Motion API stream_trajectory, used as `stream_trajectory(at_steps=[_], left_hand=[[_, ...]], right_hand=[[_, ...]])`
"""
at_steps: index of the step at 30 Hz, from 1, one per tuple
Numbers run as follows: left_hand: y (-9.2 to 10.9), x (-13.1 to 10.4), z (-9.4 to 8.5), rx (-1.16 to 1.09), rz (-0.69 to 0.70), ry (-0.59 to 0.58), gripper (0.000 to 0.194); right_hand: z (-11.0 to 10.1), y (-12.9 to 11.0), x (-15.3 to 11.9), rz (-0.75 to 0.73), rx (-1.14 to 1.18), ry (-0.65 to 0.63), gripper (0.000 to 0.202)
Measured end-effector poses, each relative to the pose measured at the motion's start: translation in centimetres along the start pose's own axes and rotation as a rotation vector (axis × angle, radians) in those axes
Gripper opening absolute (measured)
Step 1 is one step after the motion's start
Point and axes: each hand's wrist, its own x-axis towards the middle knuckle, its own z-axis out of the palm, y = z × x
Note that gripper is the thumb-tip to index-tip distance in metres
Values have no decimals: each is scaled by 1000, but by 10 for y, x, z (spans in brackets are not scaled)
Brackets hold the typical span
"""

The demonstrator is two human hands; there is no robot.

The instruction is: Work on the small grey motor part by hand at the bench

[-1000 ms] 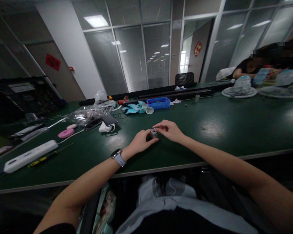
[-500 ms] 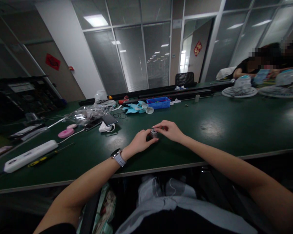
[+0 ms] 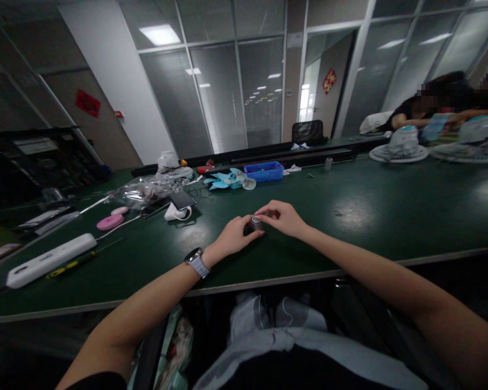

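A small grey metal cylinder (image 3: 256, 224) stands on the green tabletop (image 3: 309, 244), in front of me. My left hand (image 3: 236, 234) grips it from the left, thumb on the near side and fingers behind. From the right, my right hand (image 3: 283, 218) reaches over its top with thumb and index finger pinched together at the rim. Whatever tiny part lies between those right fingertips is too small to make out. The fingers hide much of the cylinder's top and left side.
Left of my hands lie a white power strip (image 3: 52, 260), a yellow-handled screwdriver (image 3: 67, 268) and a pink round object (image 3: 109, 222). Farther back are a blue bin (image 3: 264, 172), light-blue fan blades (image 3: 228, 180) and plastic wrap (image 3: 144, 190). People sit at far right behind fan parts (image 3: 400, 146).
My right fingertips have shifted slightly over the cylinder's top, covering more of it. The left hand keeps its hold in the same place.
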Motion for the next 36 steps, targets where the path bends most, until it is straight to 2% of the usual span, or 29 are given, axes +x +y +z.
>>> stream_trajectory(at_steps=[8,15,18,24,31,36], left_hand=[[2,0,-1,2,-1,-11,40],[0,0,1,0,4,-5,39],[0,0,1,2,-1,-8,40],[2,-1,-1,-28,12,-20,36],[1,0,0,-5,-5,-21,38],[1,0,1,35,-15,-13,40]], right_hand=[[2,1,-1,-12,15,-70,25],[1,-2,1,79,21,8,34],[1,-1,0,99,43,2,34],[1,-1,-1,89,43,-51,29],[1,-3,0,67,35,-34,24],[-1,0,2,76,61,34,28]])
